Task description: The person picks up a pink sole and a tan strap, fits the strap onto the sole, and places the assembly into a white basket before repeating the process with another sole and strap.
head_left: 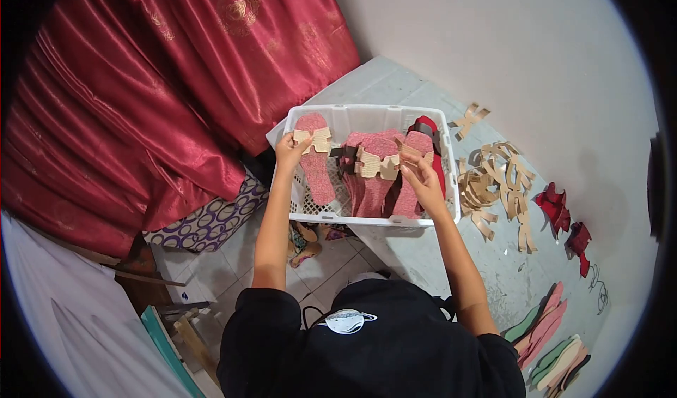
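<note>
A white plastic basket (374,107) holds several slippers with speckled pink soles. At its left side my left hand (288,152) is closed on the edge of a slipper (319,176), whose cream strap (321,140) has an H-shaped cut-out. My right hand (423,181) is over the right part of the basket, its thumb and fingers closed around a tan strap (409,149) on a pink slipper (419,142). Between the hands lies another pink slipper (379,146) with a cream strap. Red material (426,124) shows at the basket's right end.
The basket rests on a grey table (402,250) against a wall. Loose tan straps (497,179) are piled right of it, with dark red pieces (554,206) beyond. Stacked soles (544,324) lie nearer, at right. A red satin curtain (176,66) hangs at left.
</note>
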Demonstrator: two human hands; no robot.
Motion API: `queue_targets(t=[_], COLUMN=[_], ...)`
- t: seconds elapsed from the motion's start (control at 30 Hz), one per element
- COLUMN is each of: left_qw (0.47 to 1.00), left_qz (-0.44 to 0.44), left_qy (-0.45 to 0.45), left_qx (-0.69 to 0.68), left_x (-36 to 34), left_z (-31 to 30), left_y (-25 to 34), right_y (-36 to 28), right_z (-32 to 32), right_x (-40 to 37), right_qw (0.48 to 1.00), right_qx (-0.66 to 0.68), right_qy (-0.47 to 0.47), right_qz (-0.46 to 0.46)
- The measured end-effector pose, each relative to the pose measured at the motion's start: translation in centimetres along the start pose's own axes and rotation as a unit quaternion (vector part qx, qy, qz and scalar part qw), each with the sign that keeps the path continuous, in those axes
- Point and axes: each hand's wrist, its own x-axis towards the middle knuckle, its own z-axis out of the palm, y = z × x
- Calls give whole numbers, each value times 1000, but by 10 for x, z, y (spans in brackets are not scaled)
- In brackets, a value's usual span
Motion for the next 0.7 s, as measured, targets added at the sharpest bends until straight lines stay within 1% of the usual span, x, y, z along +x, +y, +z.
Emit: queue_targets(t=[0.07,0.1,0.13,0.2,0.23,0.27,0.3,0.33,0.4,0.43,0.47,0.5,0.53,0.6,0.63,0.67,0.7], left_qw=[993,995,995,977,978,973,967,967,946,946,917,881,881,882,902,902,905], left_qz=[-72,-54,-55,-92,-90,-96,-103,-102,-143,-144,-169,-192,-192,-223,-215,-215,-217], left_qy=[-16,-7,-7,-14,-16,-13,-10,-11,-4,-4,20,44,42,4,-30,-33,-22], left_qx=[97,83,83,191,189,211,233,232,290,290,361,431,431,415,372,372,366], left_x=[10,17,18,15,18,20,22,25,28,27,27,26,24,21,26,30,29], left_z=[-17,-26,-30,-29,-31,-34,-36,-37,-38,-37,-37,-35,-32,-25,-29,-33,-33], left_y=[-43,-76,-92,-114,-131,-150,-163,-170,-176,-175,-174,-168,-161,-152,-170,-189,-193], right_y=[3,3,10,25,10,10,11,12,14,16,18,22,24,26,27,29,30], right_z=[4,6,8,11,13,17,22,25,30,32,33,33,34,35,35,33,33], right_x=[-1,-2,-3,-2,-6,-7,-10,-12,-17,-19,-21,-22,-24,-25,-25,-26,-27], right_qw=[1000,999,999,996,963,962,932,893,885,872,858,862,861,858,858,856,854], right_qx=[-9,-20,-19,-68,-251,-253,-332,-409,-430,-456,-482,-476,-477,-484,-485,-490,-495], right_qy=[16,12,12,21,32,33,49,65,54,47,41,34,36,32,34,35,35], right_qz=[24,31,32,-60,-95,-96,-136,-175,-169,-172,-175,-173,-172,-169,-168,-162,-156])
